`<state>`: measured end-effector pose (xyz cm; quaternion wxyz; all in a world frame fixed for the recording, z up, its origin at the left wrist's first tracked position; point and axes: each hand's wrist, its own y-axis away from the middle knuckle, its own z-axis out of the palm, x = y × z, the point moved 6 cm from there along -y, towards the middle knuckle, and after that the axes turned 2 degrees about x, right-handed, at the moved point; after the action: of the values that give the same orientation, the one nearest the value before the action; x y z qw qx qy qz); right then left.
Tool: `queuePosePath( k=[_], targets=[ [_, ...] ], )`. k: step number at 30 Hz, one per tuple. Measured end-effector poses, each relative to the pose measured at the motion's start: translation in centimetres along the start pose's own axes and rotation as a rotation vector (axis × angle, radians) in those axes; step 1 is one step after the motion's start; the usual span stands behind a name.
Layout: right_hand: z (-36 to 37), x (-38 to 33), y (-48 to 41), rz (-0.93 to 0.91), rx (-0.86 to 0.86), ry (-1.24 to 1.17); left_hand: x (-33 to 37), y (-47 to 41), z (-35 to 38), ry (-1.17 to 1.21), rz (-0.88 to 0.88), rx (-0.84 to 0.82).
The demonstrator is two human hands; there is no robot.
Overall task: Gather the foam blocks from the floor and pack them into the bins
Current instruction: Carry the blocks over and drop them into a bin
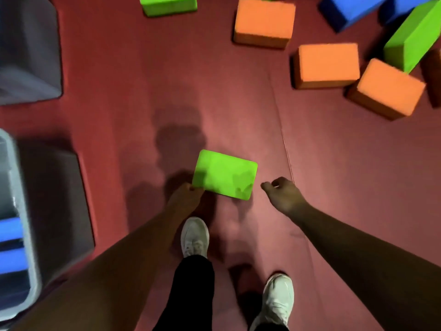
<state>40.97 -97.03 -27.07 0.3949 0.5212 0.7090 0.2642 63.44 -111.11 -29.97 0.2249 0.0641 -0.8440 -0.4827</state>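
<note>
Foam is showing bright and matte on the green block [225,174], a flat rectangle with rounded corners, lying broad face up over the red floor [143,91]. The left grip [185,197] is pinching its near-left corner. The right grip [284,194] is hanging loosely curled just beside its right edge, holding nothing. Far right, three orange blocks [263,21] are lying near two other green blocks [168,3]. At the left edge a grey bin [23,223] is holding two blue blocks [9,229].

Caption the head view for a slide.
Left hand pinches a corner of the green foam block, right hand empty beside it; grey bin with blue blocks at left, orange blocks beyond.
</note>
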Motion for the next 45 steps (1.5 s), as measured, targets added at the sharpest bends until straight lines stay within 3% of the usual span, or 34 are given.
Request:
queuePosePath(
  k=[6, 11, 13, 18, 21, 24, 29, 31, 35, 37, 39, 45],
  targets=[
    [5.7, 0.1, -10.5, -0.044, 0.06, 0.044, -4.0, -9.3, 6.9, 0.614, -0.336, -0.148],
    [9.0, -0.6, -16.0, -0.197, 0.099, 0.225, -5.7, -13.6, 10.3, 0.859, -0.415, -0.185],
    [10.4, -0.7, -17.8, -0.262, 0.027, 0.32, -6.0, -14.9, 11.0, 0.934, -0.422, -0.179],
    [11.7, -0.6, -20.5, -0.214, -0.077, 0.315, -5.8, -15.6, 11.5, 1.075, -0.386, -0.098],
    [10.0, -1.0, -19.3, -0.201, -0.05, 0.29, -4.4, -14.9, 9.0, 1.059, -0.291, 0.028],
    [5.8, -2.9, -16.2, -0.167, 0.024, -0.018, -0.5, -13.3, 4.8, 1.02, -0.087, 0.096],
    [-2.7, -6.5, -10.4, -0.084, 0.008, -0.568, 11.3, -8.0, -1.9, 0.805, 0.352, -0.027],
    [-6.3, -8.1, -8.1, -0.071, 0.056, -0.701, 15.9, -5.7, -3.6, 0.681, 0.414, -0.107],
    [-13.1, -11.6, -4.9, -0.106, 0.104, -0.879, 23.9, -2.0, -4.5, 0.753, 0.301, -0.316],
    [-16.5, -12.6, -5.0, -0.122, 0.111, -0.881, 28.0, -1.1, -5.0, 0.712, 0.326, -0.343],
    [-20.0, -12.4, -6.5, -0.124, 0.118, -0.85, 31.9, -1.1, -5.1, 0.694, 0.38, -0.285],
    [-28.1, -6.8, -18.2, -0.011, 0.258, -0.673, 40.4, -6.3, -1.4, 0.561, 0.494, 0.153]
  ],
)
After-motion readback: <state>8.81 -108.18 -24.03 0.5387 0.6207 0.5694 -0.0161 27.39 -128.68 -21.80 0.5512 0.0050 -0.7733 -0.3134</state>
